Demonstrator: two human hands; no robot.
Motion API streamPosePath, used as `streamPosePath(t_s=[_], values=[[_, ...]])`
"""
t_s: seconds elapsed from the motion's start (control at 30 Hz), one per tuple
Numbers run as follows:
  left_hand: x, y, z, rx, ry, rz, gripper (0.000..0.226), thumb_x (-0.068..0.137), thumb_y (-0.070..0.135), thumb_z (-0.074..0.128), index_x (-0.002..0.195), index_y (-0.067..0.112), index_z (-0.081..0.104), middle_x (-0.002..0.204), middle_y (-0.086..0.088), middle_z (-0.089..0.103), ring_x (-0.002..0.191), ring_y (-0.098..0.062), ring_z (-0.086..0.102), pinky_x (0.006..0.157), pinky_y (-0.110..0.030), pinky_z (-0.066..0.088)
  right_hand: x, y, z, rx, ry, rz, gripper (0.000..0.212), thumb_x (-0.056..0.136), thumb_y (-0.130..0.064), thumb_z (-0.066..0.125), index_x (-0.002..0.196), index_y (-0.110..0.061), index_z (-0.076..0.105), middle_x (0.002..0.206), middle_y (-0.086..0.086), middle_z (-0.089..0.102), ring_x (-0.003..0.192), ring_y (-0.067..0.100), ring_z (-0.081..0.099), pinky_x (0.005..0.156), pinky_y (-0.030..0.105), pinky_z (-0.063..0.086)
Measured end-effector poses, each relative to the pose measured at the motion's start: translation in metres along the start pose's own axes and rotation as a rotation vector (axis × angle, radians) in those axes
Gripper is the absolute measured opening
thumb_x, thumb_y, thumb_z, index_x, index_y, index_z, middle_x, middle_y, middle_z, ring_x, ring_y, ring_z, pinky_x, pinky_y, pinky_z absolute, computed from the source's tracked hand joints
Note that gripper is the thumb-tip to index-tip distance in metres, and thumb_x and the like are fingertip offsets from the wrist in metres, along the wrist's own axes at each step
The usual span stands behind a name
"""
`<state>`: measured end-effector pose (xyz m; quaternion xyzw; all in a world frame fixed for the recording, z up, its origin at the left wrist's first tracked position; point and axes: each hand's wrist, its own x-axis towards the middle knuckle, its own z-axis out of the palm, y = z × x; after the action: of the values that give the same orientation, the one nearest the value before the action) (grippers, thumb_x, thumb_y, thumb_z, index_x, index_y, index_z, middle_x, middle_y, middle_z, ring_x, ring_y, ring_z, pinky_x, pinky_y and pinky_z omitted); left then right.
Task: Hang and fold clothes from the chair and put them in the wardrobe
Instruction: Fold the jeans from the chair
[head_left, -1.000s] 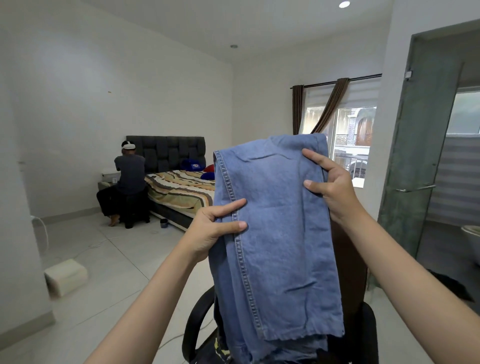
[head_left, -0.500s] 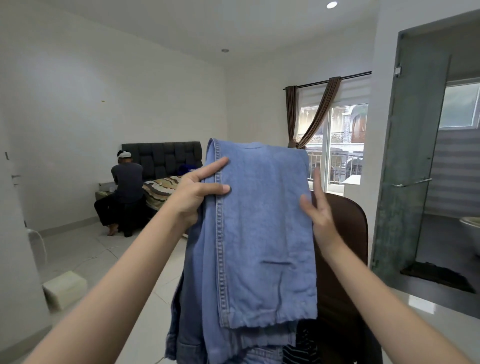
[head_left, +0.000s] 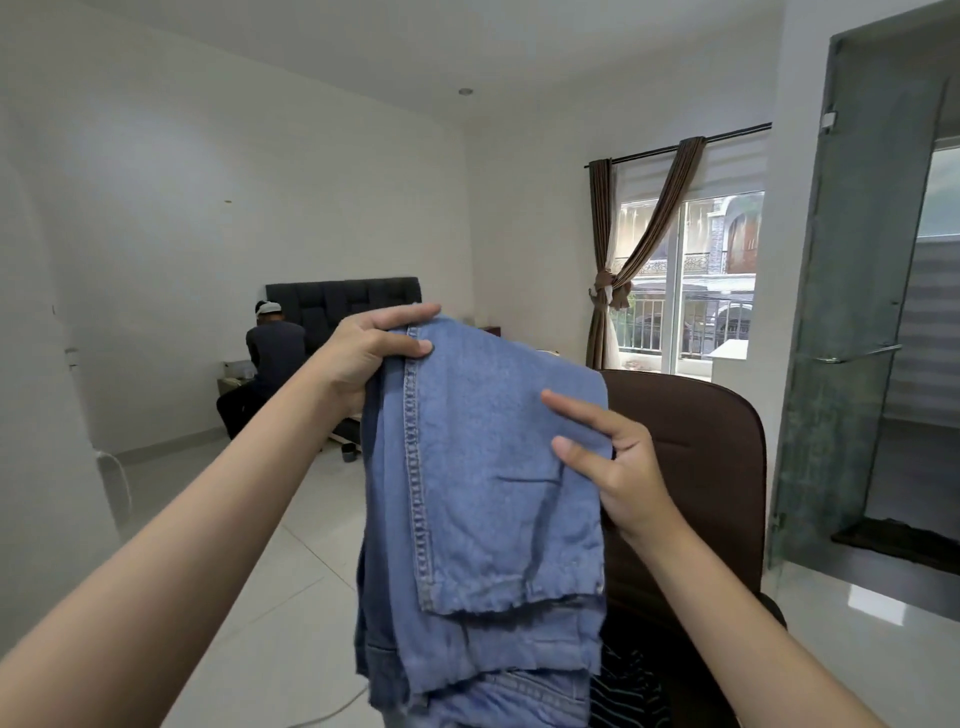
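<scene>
Folded light-blue jeans (head_left: 483, 499) hang in front of me, doubled over in several layers. My left hand (head_left: 374, 353) pinches their top left corner by the side seam. My right hand (head_left: 613, 467) grips the right edge lower down, thumb on the front and fingers behind the cloth. Behind the jeans stands a dark brown office chair (head_left: 696, 467). A black-and-white striped garment (head_left: 628, 686) lies on its seat, partly hidden by the jeans. No wardrobe is in sight.
A person (head_left: 265, 364) sits with their back to me beside a bed with a black headboard (head_left: 343, 301). At the right stands a glass door (head_left: 852, 312) to a bathroom; a curtained window (head_left: 685, 280) is behind. White tiled floor (head_left: 234, 519) lies to the left.
The jeans have come lower and tilted. My right hand slid down their right edge and closed on it. My view swung right, hiding the bed behind the jeans.
</scene>
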<state>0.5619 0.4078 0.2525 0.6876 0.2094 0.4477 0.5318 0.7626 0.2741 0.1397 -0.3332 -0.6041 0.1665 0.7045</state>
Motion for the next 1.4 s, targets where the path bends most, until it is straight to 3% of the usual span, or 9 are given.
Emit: streamPosePath(t_s=[0.2, 0.37, 0.57, 0.67, 0.83, 0.93, 1.07, 1.23, 1.4], values=[[-0.020, -0.017, -0.012, 0.045, -0.020, -0.064, 0.032, 0.088, 0.013, 0.058, 0.116, 0.027, 0.065, 0.119, -0.001, 0.066, 0.107, -0.017, 0.063, 0.089, -0.026, 0.050, 0.020, -0.011, 0.008, 0.169, 0.040, 0.118, 0.040, 0.071, -0.005, 0.062, 0.105, -0.025, 0.071, 0.117, -0.002, 0.067, 0.109, 0.015, 0.062, 0.085, 0.021, 0.051], [-0.040, -0.049, -0.022, -0.350, -0.006, -0.127, 0.032, 0.093, 0.031, 0.049, 0.122, 0.040, 0.058, 0.129, 0.003, 0.060, 0.118, -0.021, 0.057, 0.098, -0.041, 0.043, 0.033, -0.013, 0.017, 0.208, 0.027, 0.149, 0.041, 0.076, 0.005, 0.062, 0.108, -0.021, 0.067, 0.118, 0.002, 0.064, 0.100, 0.009, 0.064, 0.079, 0.018, 0.051], [-0.070, -0.106, -0.021, -0.160, -0.068, -0.107, 0.085, 0.069, 0.058, 0.066, 0.139, 0.058, 0.017, 0.140, 0.019, 0.044, 0.123, -0.024, 0.048, 0.102, -0.053, 0.028, 0.037, -0.003, 0.020, 0.263, 0.090, 0.267, 0.041, 0.080, 0.008, 0.058, 0.109, -0.020, 0.067, 0.125, 0.005, 0.061, 0.107, 0.017, 0.062, 0.079, 0.018, 0.053], [-0.076, -0.120, -0.008, -0.059, -0.058, -0.091, 0.091, 0.083, 0.035, 0.068, 0.143, 0.054, 0.002, 0.150, 0.021, 0.028, 0.133, -0.012, 0.036, 0.105, -0.043, 0.023, 0.036, 0.001, 0.022, 0.272, 0.100, 0.329, 0.042, 0.083, 0.010, 0.052, 0.116, -0.015, 0.063, 0.122, 0.004, 0.062, 0.099, 0.014, 0.064, 0.073, 0.016, 0.053], [-0.075, -0.125, -0.006, -0.171, -0.046, -0.020, 0.096, 0.068, 0.004, 0.077, 0.135, 0.050, 0.027, 0.146, 0.016, 0.038, 0.123, -0.005, 0.051, 0.098, -0.036, 0.048, 0.031, 0.006, 0.011, 0.241, 0.131, 0.356, 0.042, 0.083, 0.013, 0.051, 0.113, -0.013, 0.063, 0.112, -0.003, 0.064, 0.085, 0.003, 0.068, 0.068, 0.014, 0.052], [-0.075, -0.120, -0.009, -0.223, -0.108, -0.089, 0.091, 0.068, 0.002, 0.073, 0.135, 0.047, 0.032, 0.136, 0.015, 0.050, 0.111, -0.006, 0.060, 0.082, -0.025, 0.053, 0.025, 0.010, 0.001, 0.206, 0.116, 0.359, 0.041, 0.083, 0.014, 0.051, 0.109, -0.016, 0.064, 0.117, -0.002, 0.062, 0.094, 0.005, 0.067, 0.072, 0.014, 0.053], [-0.074, -0.113, -0.014, -0.216, -0.204, -0.112, 0.082, 0.064, 0.018, 0.082, 0.130, 0.047, 0.045, 0.137, 0.012, 0.051, 0.118, -0.011, 0.057, 0.086, -0.024, 0.052, 0.017, 0.019, -0.010, 0.128, 0.098, 0.353, 0.041, 0.080, 0.012, 0.057, 0.104, -0.019, 0.069, 0.122, 0.004, 0.062, 0.110, 0.021, 0.060, 0.079, 0.019, 0.054], [-0.066, -0.106, 0.001, -0.303, 0.004, 0.027, 0.064, 0.076, 0.003, 0.066, 0.126, 0.041, 0.051, 0.137, 0.003, 0.053, 0.117, -0.018, 0.058, 0.084, -0.024, 0.054, 0.010, 0.017, -0.015, 0.120, 0.113, 0.325, 0.038, 0.075, -0.003, 0.069, 0.108, -0.021, 0.064, 0.115, 0.002, 0.061, 0.092, 0.010, 0.066, 0.068, 0.021, 0.054], [-0.056, -0.099, 0.006, -0.395, 0.129, 0.081, 0.056, 0.087, -0.002, 0.054, 0.128, 0.036, 0.051, 0.135, 0.001, 0.056, 0.120, -0.024, 0.056, 0.095, -0.032, 0.051, 0.001, 0.026, -0.014, 0.131, -0.079, 0.311, 0.060, 0.075, -0.015, 0.065, 0.128, -0.036, 0.046, 0.129, 0.000, 0.050, 0.112, 0.017, 0.059, 0.084, 0.031, 0.054]])
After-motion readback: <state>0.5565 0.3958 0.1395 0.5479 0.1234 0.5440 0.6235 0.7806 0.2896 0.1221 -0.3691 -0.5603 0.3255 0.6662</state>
